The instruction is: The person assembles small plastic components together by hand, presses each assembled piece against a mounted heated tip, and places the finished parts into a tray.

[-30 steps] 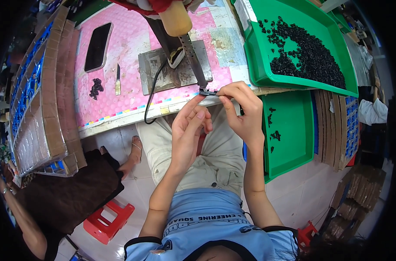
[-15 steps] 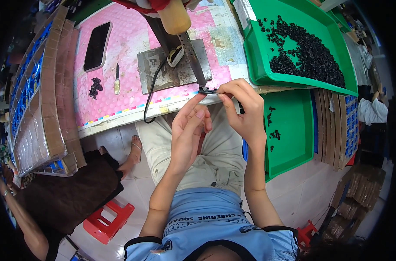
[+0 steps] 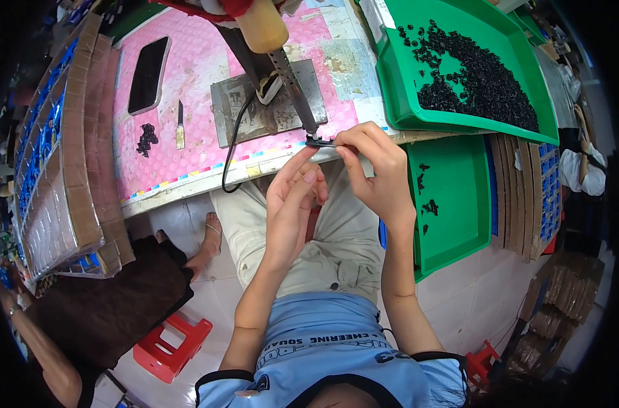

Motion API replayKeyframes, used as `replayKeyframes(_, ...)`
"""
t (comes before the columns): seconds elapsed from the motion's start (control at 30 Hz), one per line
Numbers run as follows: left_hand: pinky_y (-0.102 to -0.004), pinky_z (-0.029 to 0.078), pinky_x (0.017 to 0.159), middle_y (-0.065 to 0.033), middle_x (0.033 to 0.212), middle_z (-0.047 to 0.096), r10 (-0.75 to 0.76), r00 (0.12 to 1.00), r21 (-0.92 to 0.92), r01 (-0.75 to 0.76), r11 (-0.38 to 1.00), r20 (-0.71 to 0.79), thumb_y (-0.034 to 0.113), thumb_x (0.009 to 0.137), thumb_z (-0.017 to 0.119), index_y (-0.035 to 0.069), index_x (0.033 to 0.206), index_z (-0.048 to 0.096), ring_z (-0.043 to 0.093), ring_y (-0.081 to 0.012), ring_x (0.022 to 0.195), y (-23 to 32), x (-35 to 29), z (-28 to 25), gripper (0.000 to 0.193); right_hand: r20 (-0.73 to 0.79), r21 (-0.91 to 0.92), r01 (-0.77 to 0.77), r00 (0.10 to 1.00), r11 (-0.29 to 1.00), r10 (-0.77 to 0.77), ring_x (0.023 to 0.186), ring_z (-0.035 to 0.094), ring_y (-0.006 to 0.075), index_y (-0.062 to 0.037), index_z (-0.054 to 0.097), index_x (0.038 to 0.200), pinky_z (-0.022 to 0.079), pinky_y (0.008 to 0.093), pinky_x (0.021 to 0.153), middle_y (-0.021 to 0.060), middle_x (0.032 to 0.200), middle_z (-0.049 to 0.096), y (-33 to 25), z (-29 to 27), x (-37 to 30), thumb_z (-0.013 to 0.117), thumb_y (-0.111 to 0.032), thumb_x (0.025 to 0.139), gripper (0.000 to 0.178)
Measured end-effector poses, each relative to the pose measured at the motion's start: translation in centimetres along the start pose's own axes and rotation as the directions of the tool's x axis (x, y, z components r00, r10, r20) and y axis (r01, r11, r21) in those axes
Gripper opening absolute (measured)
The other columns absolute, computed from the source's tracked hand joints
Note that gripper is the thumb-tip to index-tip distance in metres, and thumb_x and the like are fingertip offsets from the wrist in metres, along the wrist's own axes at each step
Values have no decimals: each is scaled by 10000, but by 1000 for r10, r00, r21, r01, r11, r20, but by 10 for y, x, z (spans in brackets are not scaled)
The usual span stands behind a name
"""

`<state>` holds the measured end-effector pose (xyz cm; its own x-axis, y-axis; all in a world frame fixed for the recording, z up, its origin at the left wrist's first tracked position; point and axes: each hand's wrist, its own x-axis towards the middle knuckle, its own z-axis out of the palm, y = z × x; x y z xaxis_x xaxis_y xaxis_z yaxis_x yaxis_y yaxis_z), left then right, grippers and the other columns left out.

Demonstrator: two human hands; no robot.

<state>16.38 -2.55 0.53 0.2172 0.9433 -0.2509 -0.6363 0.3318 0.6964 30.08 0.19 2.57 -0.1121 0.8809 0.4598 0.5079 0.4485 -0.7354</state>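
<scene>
A soldering iron (image 3: 294,88) with a wooden handle (image 3: 263,28) points down over the bench's front edge. Right under its tip lies a small, slim black plastic piece (image 3: 321,143). My right hand (image 3: 381,170) pinches the right end of this piece between thumb and fingers. From below left, my left hand (image 3: 289,204) reaches up with its index finger stretched to the piece's left end; its thumb stands apart and the other fingers are loosely bent. What exactly meets the iron's tip is too small to make out.
A metal base plate (image 3: 231,112) and a black cable (image 3: 229,160) lie behind my hands. On the pink bench top (image 3: 194,61) are a phone (image 3: 148,75), a small knife (image 3: 180,129) and black bits (image 3: 146,139). Green trays (image 3: 401,88) with black parts stand right; a red stool (image 3: 163,357) stands lower left.
The view has shifted slightly. Both hands keep their places at the black piece under the iron's tip, with hardly any movement.
</scene>
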Motion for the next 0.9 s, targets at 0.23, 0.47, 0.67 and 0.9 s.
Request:
replayKeyframes(0.23, -199, 354, 579, -33, 803, 493, -53, 999, -6, 53, 999, -6, 72, 818, 463, -26, 1144, 401, 459, -89, 651, -11, -11, -8, 346, -1, -6, -65, 998, 998, 65, 632, 528, 204, 9, 548, 784, 425, 254, 559, 94, 718, 523, 1, 3, -24, 555, 62, 677, 120)
replayKeyframes(0.47, -205, 356, 589, -45, 825, 489, -78, 997, 5, 78, 997, -6, 61, 819, 449, -21, 1142, 394, 462, -104, 669, -12, -27, -5, 337, -21, -77, -64, 998, 995, 62, 639, 534, 211, -5, 560, 784, 430, 262, 553, 89, 728, 525, -10, -2, -43, 572, 68, 647, 155)
replayKeyframes(0.67, -210, 360, 599, -53, 843, 491, -65, 998, 0, 65, 998, 6, 58, 819, 446, -5, 1106, 407, 465, -110, 673, -12, -35, -2, 297, -69, -76, -28, 997, 997, 23, 633, 537, 204, -14, 571, 754, 432, 258, 542, 82, 729, 535, -21, -6, -49, 587, 69, 626, 153)
replayKeyframes(0.9, -220, 376, 625, -59, 853, 497, -37, 996, -18, 39, 999, 77, 66, 831, 438, -6, 1078, 415, 472, -109, 683, -7, -45, 5, 258, -129, -2, 38, 991, 999, -38, 618, 539, 200, 0, 576, 734, 429, 250, 536, 102, 712, 554, -30, -12, -57, 602, 61, 604, 146)
